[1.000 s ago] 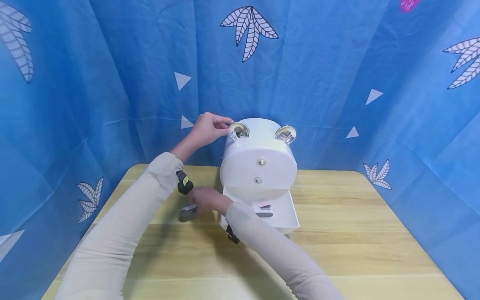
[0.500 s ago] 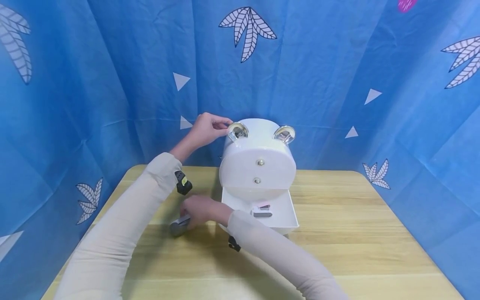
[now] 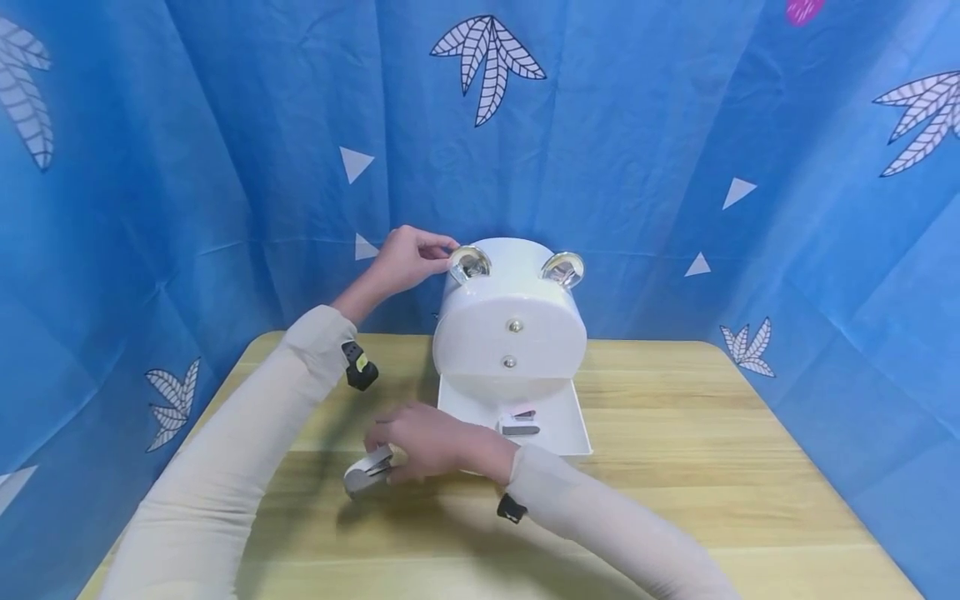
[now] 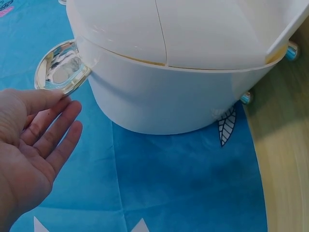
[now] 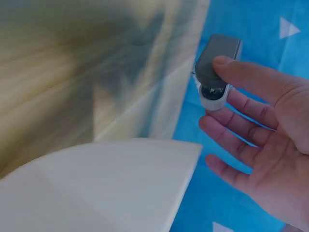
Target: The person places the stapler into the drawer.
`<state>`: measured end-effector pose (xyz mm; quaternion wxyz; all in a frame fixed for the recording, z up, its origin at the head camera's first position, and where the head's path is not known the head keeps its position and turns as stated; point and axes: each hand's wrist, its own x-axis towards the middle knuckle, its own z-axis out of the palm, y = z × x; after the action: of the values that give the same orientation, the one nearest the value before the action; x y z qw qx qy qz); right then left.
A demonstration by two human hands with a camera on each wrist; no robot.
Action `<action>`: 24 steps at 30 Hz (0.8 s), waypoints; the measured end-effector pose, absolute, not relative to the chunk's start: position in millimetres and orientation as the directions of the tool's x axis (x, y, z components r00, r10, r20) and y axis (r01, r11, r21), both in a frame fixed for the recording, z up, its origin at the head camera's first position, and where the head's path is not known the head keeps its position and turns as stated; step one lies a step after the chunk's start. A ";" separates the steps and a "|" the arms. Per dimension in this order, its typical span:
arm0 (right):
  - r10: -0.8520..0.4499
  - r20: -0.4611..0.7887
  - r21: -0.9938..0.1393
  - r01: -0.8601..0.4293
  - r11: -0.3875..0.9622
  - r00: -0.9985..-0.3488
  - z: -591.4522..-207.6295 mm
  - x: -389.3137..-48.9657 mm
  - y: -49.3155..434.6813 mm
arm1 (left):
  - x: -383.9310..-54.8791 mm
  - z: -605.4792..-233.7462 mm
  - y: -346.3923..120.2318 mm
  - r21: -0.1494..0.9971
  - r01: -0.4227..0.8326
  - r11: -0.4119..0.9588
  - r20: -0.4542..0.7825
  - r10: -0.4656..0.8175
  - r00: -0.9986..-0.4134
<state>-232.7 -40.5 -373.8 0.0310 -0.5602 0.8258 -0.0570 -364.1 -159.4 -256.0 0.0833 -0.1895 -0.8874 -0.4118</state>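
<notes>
My left hand (image 3: 408, 262) pinches the gold ear (image 4: 60, 70) on one side of a white storage box (image 3: 510, 333), thumb on the ear's rim. Between the thumb and fingers of my right hand (image 3: 435, 437) is a small grey and white stapler (image 5: 217, 72), its dark mouth towards the palm in the right wrist view. That hand is left of the box's pulled-out bottom drawer (image 3: 558, 442), and the stapler hangs over the table. Inside the drawer lies a small white and grey item (image 3: 519, 427); my right wrist partly overlaps the drawer's front.
Two metal knobs (image 3: 515, 326) sit one above the other on the box's front. A second gold ear (image 3: 562, 269) sticks up on the right. The wooden table (image 3: 675, 467) runs back to a blue patterned curtain (image 3: 637, 167) that surrounds it.
My right hand has moved with the stapler towards the table's front, baring more of the drawer's contents. My left hand has stayed at the gold ear.
</notes>
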 end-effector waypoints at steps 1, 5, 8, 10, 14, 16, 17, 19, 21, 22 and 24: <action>-0.932 0.025 -0.147 -0.923 0.355 -0.362 -371.4 -230.7 -34.1 | -364.2 -256.2 -159.2 0.698 0.405 0.591 0.303 0.269 -0.914; -0.926 0.086 -0.254 -0.907 0.337 -0.368 -358.7 -227.0 -5.7 | -365.1 -257.0 -158.4 0.693 0.404 0.597 0.301 0.270 -0.915; -0.900 0.147 -0.309 -0.884 0.352 -0.410 -347.3 -229.0 18.9 | -365.2 -256.7 -158.1 0.697 0.395 0.598 0.293 0.265 -0.918; -0.877 0.191 -0.339 -0.868 0.363 -0.442 -340.6 -232.1 35.4 | -365.5 -256.7 -158.0 0.704 0.386 0.596 0.286 0.259 -0.923; -0.824 0.250 -0.394 -0.831 0.393 -0.508 -328.9 -237.7 66.0 | -364.5 -256.1 -158.1 0.708 0.375 0.598 0.276 0.255 -0.927; -0.807 0.264 -0.409 -0.819 0.402 -0.528 -325.0 -241.1 79.6 | -364.2 -256.0 -158.0 0.708 0.377 0.597 0.277 0.255 -0.926; -0.800 0.271 -0.408 -0.817 0.408 -0.535 -323.4 -242.8 86.0 | -364.0 -255.8 -158.0 0.708 0.377 0.597 0.277 0.256 -0.926; -0.788 0.275 -0.405 -0.810 0.425 -0.551 -320.6 -246.1 98.0 | -364.8 -256.3 -158.1 0.710 0.375 0.596 0.278 0.252 -0.927; -0.775 0.274 -0.395 -0.801 0.449 -0.570 -317.7 -248.3 109.0 | -365.8 -257.0 -158.2 0.714 0.376 0.591 0.281 0.249 -0.927; -0.768 0.269 -0.393 -0.795 0.463 -0.581 -316.7 -249.2 113.9 | -366.4 -257.4 -158.4 0.716 0.375 0.588 0.283 0.247 -0.927; -0.754 0.261 -0.385 -0.781 0.491 -0.603 -315.1 -250.7 122.3 | -367.5 -258.2 -158.4 0.720 0.379 0.582 0.287 0.247 -0.925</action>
<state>-250.7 122.3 -315.1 -0.0285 -0.4447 0.8631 -0.2379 -367.5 -158.4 -258.2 0.0779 -0.1767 -0.8859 -0.4217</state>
